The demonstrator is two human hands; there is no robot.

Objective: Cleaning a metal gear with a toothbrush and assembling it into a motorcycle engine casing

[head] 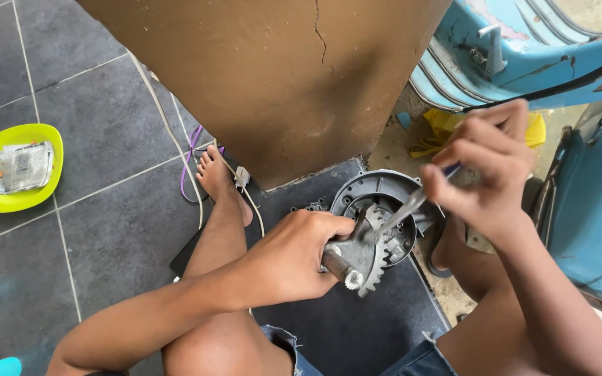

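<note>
My left hand (294, 254) grips a grey metal shaft with a toothed sector gear (365, 257), held just over a round grey engine cover (374, 198) lying on a dark mat. My right hand (485, 170) is closed on a slim tool with a blue handle (419, 198); its metal tip slants down to the gear, between the gear and the cover. My bare left leg and foot (219, 182) stretch out along the mat's left edge.
A brown pillar (273, 76) stands straight ahead. Light blue scooter body panels (524, 49) fill the right side, with a yellow rag (447, 129) on the ground below. A lime-green plate (15, 167) holding a small packet sits on the grey tiled floor at left.
</note>
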